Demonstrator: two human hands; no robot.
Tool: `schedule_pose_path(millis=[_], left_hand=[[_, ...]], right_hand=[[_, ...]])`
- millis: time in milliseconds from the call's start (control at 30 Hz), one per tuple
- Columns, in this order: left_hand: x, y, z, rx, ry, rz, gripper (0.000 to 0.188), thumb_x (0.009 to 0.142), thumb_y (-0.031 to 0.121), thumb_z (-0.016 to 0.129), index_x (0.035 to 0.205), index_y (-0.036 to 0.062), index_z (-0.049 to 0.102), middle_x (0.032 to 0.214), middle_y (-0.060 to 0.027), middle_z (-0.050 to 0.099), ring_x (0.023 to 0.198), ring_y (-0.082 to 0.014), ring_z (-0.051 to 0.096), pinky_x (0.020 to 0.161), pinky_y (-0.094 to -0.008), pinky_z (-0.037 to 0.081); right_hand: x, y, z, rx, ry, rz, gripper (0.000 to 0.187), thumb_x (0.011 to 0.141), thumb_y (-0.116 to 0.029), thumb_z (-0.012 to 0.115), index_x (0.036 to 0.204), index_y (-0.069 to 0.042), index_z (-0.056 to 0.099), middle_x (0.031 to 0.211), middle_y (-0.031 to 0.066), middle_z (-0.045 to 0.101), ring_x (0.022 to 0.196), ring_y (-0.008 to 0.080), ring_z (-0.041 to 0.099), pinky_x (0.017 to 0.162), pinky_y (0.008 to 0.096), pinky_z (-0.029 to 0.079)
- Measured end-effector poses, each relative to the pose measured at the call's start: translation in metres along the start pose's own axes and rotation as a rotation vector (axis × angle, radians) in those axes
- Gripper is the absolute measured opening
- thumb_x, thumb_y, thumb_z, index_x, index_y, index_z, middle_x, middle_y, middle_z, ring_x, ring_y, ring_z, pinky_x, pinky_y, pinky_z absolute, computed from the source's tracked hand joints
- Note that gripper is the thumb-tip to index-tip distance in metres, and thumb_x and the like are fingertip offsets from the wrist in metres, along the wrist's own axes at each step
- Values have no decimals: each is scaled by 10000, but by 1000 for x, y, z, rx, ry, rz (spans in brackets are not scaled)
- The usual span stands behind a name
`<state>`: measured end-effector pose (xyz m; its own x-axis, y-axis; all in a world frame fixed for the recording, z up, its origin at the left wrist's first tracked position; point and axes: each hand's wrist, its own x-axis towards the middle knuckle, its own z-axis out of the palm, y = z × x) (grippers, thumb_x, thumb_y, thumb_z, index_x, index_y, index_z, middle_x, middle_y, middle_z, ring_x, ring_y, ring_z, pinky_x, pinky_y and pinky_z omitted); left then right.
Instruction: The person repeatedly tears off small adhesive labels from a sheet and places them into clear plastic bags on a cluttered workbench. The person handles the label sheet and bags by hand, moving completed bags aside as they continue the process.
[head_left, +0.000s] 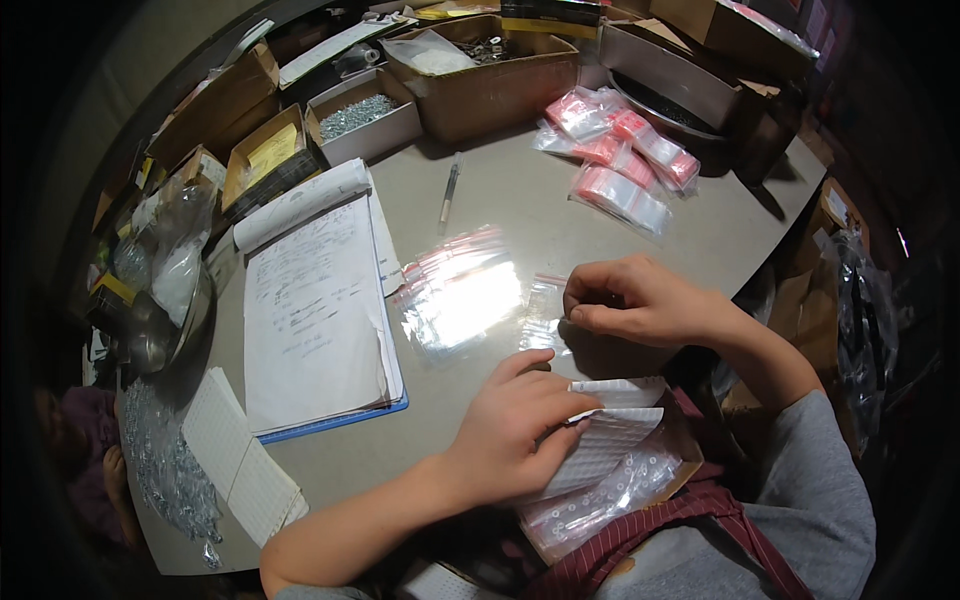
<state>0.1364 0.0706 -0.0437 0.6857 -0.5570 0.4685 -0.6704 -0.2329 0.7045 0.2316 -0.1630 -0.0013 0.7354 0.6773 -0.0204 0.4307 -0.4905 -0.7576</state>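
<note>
My left hand pinches the edge of a folded ruled paper between thumb and fingers. That paper lies over an open cardboard box near my lap, where a clear plastic bag shows small white ring-shaped pieces. Above the table, my right hand is closed, its thumb and fingertips drawn together at the right edge of a small clear zip bag. What those fingertips hold, if anything, is hidden. To the left, a spread of clear zip bags with red strips lies flat, shiny with glare.
A handwritten pad on a blue clipboard and an open notebook lie left. A pen and packs of red-striped bags lie farther back. Boxes of metal parts line the far edge; small bagged parts lie far left.
</note>
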Motion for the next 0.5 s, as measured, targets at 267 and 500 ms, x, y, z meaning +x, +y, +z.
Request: schedule_pose_path(millis=[267, 500], left_hand=[[4, -5, -6, -82, -128, -50, 267, 868, 44, 729, 1129, 91, 763, 1008, -122, 758, 965, -279, 728, 1205, -563, 364], [3, -6, -1, -151, -59, -46, 195, 889, 61, 692, 1081, 54, 724, 928, -120, 691, 946, -322, 680, 1211, -573, 346]], right_hand=[[13, 12, 3, 88, -29, 86, 273, 928, -239, 641, 953, 28, 694, 802, 151, 679, 743, 201, 629, 741, 386, 522], [26, 8, 12, 7, 6, 10, 258, 870, -228, 666, 934, 21, 688, 791, 168, 686, 732, 238, 647, 728, 395, 527]])
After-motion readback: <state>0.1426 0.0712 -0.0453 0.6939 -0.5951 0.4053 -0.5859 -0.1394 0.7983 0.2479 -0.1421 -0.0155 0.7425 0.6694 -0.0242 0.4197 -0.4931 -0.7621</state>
